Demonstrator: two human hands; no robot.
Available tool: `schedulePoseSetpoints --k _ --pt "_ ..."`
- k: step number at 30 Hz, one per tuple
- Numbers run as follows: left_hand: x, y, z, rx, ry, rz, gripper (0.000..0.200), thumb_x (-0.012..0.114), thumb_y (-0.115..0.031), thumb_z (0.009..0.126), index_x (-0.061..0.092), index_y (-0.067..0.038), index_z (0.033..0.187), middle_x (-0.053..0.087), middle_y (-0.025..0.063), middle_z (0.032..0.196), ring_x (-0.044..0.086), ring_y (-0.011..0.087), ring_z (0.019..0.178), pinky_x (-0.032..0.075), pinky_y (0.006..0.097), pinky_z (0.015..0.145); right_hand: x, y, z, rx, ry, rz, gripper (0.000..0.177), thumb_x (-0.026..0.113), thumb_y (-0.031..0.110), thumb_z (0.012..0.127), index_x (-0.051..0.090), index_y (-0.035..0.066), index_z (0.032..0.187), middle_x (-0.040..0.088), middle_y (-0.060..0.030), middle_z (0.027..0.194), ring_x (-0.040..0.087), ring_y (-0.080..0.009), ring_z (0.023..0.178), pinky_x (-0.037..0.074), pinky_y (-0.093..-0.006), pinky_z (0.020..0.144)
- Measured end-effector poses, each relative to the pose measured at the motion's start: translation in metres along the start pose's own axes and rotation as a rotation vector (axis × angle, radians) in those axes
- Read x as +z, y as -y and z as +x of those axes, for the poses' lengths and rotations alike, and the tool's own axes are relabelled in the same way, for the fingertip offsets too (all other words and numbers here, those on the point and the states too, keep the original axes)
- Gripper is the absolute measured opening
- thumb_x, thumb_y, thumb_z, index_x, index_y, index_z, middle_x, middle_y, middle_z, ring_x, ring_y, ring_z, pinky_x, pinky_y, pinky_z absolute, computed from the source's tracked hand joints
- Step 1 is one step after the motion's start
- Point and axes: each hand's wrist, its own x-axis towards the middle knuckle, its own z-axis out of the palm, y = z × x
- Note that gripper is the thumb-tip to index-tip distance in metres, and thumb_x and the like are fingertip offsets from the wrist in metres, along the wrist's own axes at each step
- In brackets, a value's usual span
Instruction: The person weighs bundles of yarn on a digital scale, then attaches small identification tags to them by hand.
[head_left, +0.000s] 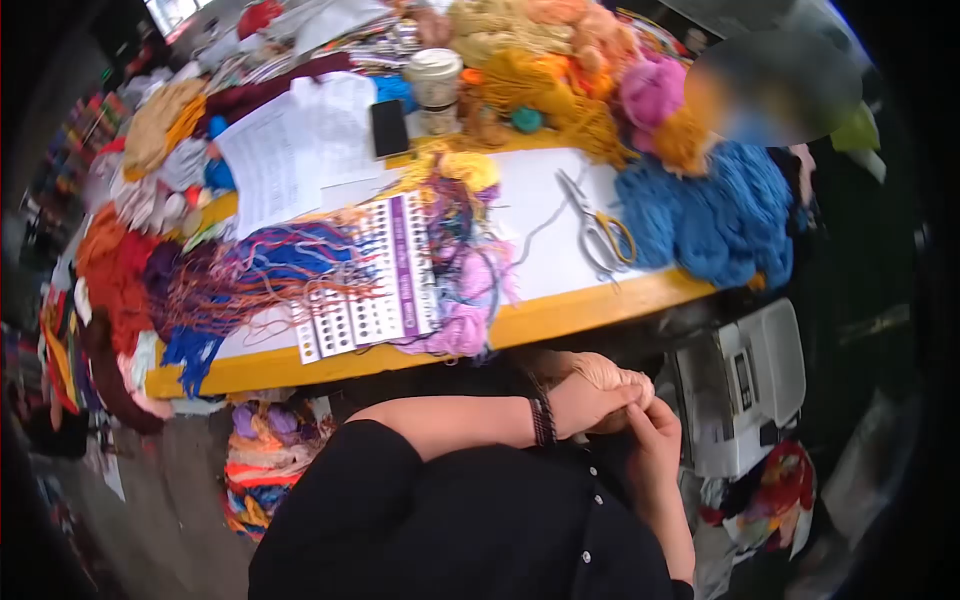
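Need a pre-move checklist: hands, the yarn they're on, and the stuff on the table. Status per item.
1. Left hand closed on the peach yarn: ok.
2. Right hand on the yarn: fingertips meet the left hand, but whether it grips, cannot tell.
3. Yarn's loose end free of tangles: cannot tell, hidden by the hands.
4. Scissors lying on the table, apart from both hands: ok.
5. Punched sample card flat on the table with strands threaded through it: ok.
6. Lidded cup upright at the far side: ok.
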Motion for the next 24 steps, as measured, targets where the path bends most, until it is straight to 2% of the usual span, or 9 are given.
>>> schedulePoseSetpoints --k 2,6,9,13,15,16,18,22,24 --pt "-0.003 -0.017 -0.009 -0.075 -0.035 -0.165 0.026 0.046 -0.013 0.098 0.053 -0.003 0.075 0.043 -0.0044 0.065 0.037 0.0057 0.056 0.033 0.0207 0.052 0.01 -0.003 0.007 0.002 0.012 0.009 0.015 0.058 0.006 0.091 0.063 -0.003 0.102 0.066 -0.0054 0.098 0.06 -0.0109 0.089 0.045 -0.0238 0.082" --pt "-0.021 -0.023 -0.021 0.12 -0.08 -0.107 0.025 0.047 -0.013 0.098 0.055 -0.002 0.076 0.048 -0.0024 0.078 0.039 0.005 0.07 0.035 0.0189 0.063 0.033 -0.006 0.017 -0.01 0.032 0.001 0.014 0.057 0.006 0.092 0.063 -0.003 0.1 0.066 -0.005 0.094 0.06 -0.0098 0.085 0.045 -0.0225 0.079" --pt "-0.036 -0.036 -0.035 0.15 -0.176 -0.072 0.026 0.047 -0.01 0.095 0.054 0.0 0.072 0.051 -0.0021 0.074 0.04 0.0056 0.067 0.036 0.0194 0.06 0.053 -0.007 0.028 0.0 0.04 -0.073 0.013 0.058 0.007 0.092 0.064 -0.003 0.097 0.067 -0.0046 0.091 0.06 -0.0088 0.082 0.045 -0.0221 0.077" --pt "-0.055 -0.043 -0.039 0.141 -0.179 0.009 0.023 0.047 -0.008 0.094 0.056 0.001 0.075 0.051 -0.0015 0.071 0.041 0.0055 0.064 0.036 0.0202 0.059 0.065 -0.012 0.038 -0.01 0.029 -0.157 0.014 0.058 0.008 0.092 0.065 -0.003 0.097 0.068 -0.0051 0.087 0.061 -0.0089 0.078 0.046 -0.0225 0.073" --pt "-0.058 -0.034 -0.036 0.291 -0.294 0.052 0.022 0.049 -0.006 0.094 0.056 0.001 0.073 0.051 -0.0011 0.069 0.042 0.0048 0.064 0.037 0.0205 0.058 0.072 -0.011 0.042 -0.01 0.028 -0.177 0.014 0.058 0.008 0.092 0.065 -0.003 0.097 0.068 -0.0054 0.088 0.061 -0.0094 0.079 0.047 -0.0229 0.074" --pt "-0.059 -0.031 -0.037 0.296 -0.3 0.047 0.022 0.049 -0.006 0.094 0.056 0.001 0.073 0.051 -0.0011 0.069 0.042 0.0048 0.064 0.037 0.0205 0.058 0.079 -0.01 0.042 0.012 -0.012 -0.085 0.013 0.058 0.008 0.092 0.064 -0.003 0.097 0.068 -0.0057 0.089 0.062 -0.0099 0.08 0.048 -0.0234 0.075" --pt "-0.057 -0.035 -0.039 0.132 -0.512 0.049 0.022 0.051 -0.004 0.093 0.057 0.003 0.072 0.052 -0.0005 0.069 0.043 0.0052 0.065 0.04 0.0213 0.058 0.086 -0.007 0.045 0.038 -0.046 -0.004 0.013 0.058 0.008 0.092 0.064 -0.003 0.097 0.068 -0.006 0.09 0.063 -0.0105 0.081 0.048 -0.0238 0.076" --pt "-0.073 -0.03 -0.04 0.249 -0.37 -0.056 0.021 0.053 -0.004 0.092 0.059 0.004 0.073 0.053 -0.0001 0.066 0.044 0.0062 0.065 0.042 0.0218 0.059 0.083 -0.011 0.05 0.048 -0.057 -0.004 0.013 0.059 0.007 0.092 0.064 -0.003 0.097 0.068 -0.0063 0.092 0.064 -0.011 0.082 0.049 -0.0241 0.076" --pt "-0.077 -0.042 -0.043 0.136 -0.238 -0.05 0.019 0.054 -0.004 0.091 0.06 0.005 0.076 0.054 0.002 0.065 0.045 0.0074 0.065 0.043 0.0231 0.061 0.082 -0.012 0.051 0.038 -0.021 -0.053 0.012 0.059 0.007 0.092 0.064 -0.003 0.097 0.068 -0.0063 0.092 0.064 -0.0108 0.081 0.049 -0.0238 0.075"
